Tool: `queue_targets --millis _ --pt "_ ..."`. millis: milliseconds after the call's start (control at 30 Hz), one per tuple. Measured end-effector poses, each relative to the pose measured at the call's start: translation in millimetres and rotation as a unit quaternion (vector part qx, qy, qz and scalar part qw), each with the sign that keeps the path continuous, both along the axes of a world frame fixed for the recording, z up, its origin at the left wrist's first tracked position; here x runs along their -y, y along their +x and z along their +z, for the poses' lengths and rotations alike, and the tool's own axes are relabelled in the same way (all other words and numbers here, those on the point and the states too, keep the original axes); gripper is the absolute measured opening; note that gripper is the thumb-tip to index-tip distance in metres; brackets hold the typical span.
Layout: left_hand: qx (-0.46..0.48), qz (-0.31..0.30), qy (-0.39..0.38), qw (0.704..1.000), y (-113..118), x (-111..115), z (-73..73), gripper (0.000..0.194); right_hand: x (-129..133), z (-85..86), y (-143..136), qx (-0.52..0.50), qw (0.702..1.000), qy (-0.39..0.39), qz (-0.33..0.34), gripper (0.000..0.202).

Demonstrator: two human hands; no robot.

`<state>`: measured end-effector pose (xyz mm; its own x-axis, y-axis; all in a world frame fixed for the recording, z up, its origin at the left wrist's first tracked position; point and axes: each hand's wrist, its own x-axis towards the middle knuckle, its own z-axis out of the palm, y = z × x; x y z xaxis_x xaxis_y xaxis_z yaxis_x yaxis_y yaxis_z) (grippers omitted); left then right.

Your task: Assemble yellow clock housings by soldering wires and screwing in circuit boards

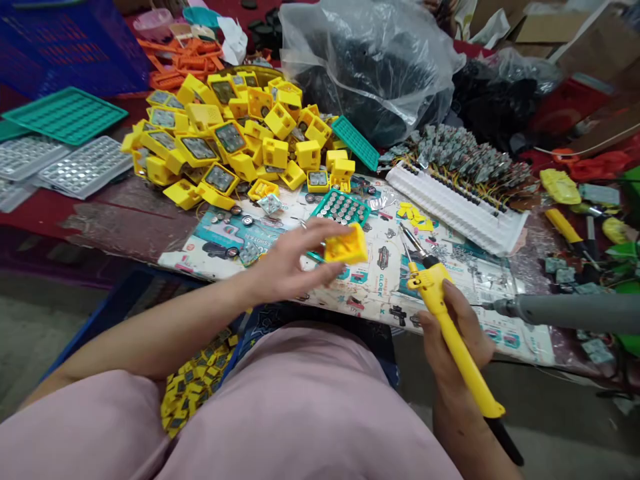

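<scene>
My left hand [283, 263] holds a small yellow plastic casing [349, 245] between thumb and fingers, above the printed cardboard [367, 293] on the table. The casing's open side faces me, and its inside is too small to make out. My right hand [463, 327] is wrapped round a yellow soldering iron [467, 367], its metal tip pointing away from me over the cardboard. Just behind the casing lies a green tray [367, 217] of round, silvery discs like button cells. Small yellow pieces [415, 217] lie beyond the iron's tip.
A large heap of yellow casings [240, 133] covers the back left. At right, a white rack [450, 207] holds wired circuit boards. A grey pen-shaped tool [575, 312] juts in from the right edge. Below the table is a bin of yellow parts [200, 380].
</scene>
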<state>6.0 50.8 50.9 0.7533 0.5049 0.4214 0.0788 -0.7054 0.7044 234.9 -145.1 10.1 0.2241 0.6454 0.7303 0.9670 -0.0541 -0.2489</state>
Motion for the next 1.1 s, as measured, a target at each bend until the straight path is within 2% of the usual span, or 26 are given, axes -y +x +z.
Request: queue_targets --millis 33,100,167,233,300,400,467,533,567,633,733,833,933,1000,1100 --pt "-0.004 0.025 -0.033 0.999 -9.9 -9.5 7.6 0.041 -0.2 -0.6 0.2 -0.005 1.0 0.0 0.006 0.051" --pt "-0.063 0.05 -0.049 0.996 -29.4 -26.7 17.2 0.04 -0.2 -1.8 0.7 -0.017 1.0 0.002 0.02 0.052" --pt "-0.178 0.05 -0.022 0.983 -45.7 -39.2 19.0 0.044 -0.2 -2.9 1.1 -0.025 0.999 0.001 0.028 0.052" --pt "-0.297 0.041 0.017 0.954 -56.3 -47.1 17.2 0.049 -0.6 -3.5 1.5 -0.026 0.999 0.0 0.028 0.051" --pt "-0.356 0.03 0.048 0.933 -58.5 -52.8 16.7 0.054 -1.4 -3.5 2.0 -0.023 0.999 -0.001 0.024 0.049" --pt "-0.321 0.028 0.078 0.943 -41.1 -65.6 21.7 0.052 -2.9 -3.4 2.0 -0.026 0.999 -0.006 0.024 0.047" --pt "-0.291 0.074 0.12 0.946 -16.2 -80.2 24.7 0.044 -3.7 -3.9 1.5 -0.03 0.999 -0.012 0.025 0.047" --pt "-0.304 0.151 0.187 0.922 14.8 -98.8 23.7 0.038 -3.9 -5.1 0.8 -0.029 0.999 -0.012 0.019 0.046" --pt "-0.319 0.169 0.22 0.906 30.6 -108.5 21.6 0.038 -3.8 -5.9 0.7 -0.027 1.0 -0.01 0.012 0.045" --pt "-0.328 0.173 0.281 0.885 59.2 -125.6 14.8 0.037 -3.1 -7.6 1.3 -0.023 1.0 -0.009 -0.007 0.043" --pt "-0.34 0.164 0.297 0.877 87.8 -137.6 4.0 0.037 -1.1 -9.3 4.0 -0.014 0.999 -0.018 -0.027 0.041" --pt "-0.364 0.145 0.288 0.874 96.7 -134.8 1.2 0.035 0.5 -9.7 7.1 -0.014 0.999 -0.021 -0.037 0.036" --pt "-0.357 0.148 0.29 0.876 90.3 -137.7 12.8 0.038 0.1 -10.2 7.1 -0.025 0.999 -0.022 -0.037 0.035" --pt "-0.339 0.189 0.286 0.876 81.3 -152.7 27.3 0.04 -1.8 -10.6 4.3 -0.047 0.998 -0.024 -0.043 0.034" --pt "-0.324 0.286 0.253 0.866 66.6 -191.7 49.2 0.046 -6.5 -9.8 -3.2 -0.092 0.993 -0.02 -0.067 0.032"
